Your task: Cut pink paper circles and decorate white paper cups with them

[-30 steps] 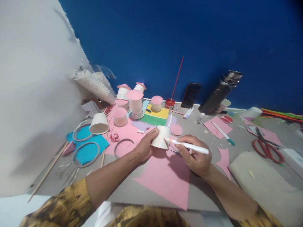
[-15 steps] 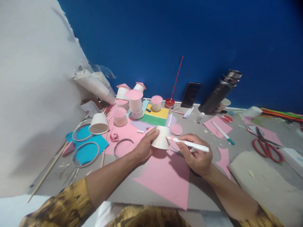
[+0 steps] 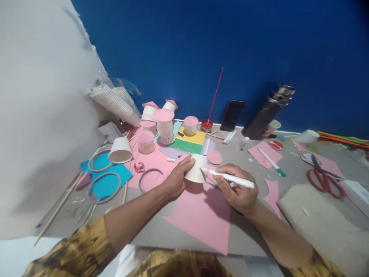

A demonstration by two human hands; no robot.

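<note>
My left hand (image 3: 177, 177) grips a white paper cup (image 3: 196, 169) from its left side; the cup is upside down, wide rim toward the bottom. A faint orange line shows on the cup's wall. In my right hand (image 3: 240, 190) is a white felt-tip marker (image 3: 235, 179) with an orange tip, and that tip meets the cup's side. Under both hands lies a large pink paper sheet (image 3: 204, 223). Just behind the cup is a pink paper disc (image 3: 215, 157).
Several decorated cups with pink paper tops (image 3: 163, 115) stand at the back. Stacked paper cups (image 3: 115, 104) lean at left, near grey rings (image 3: 103, 188) on blue paper. A black flask (image 3: 268, 111), a phone (image 3: 232, 115) and red-handled scissors (image 3: 325, 181) are to the right.
The marker's tip has shifted slightly left and down along the cup's wall. The cup has moved very slightly; my left hand keeps the same grip.
</note>
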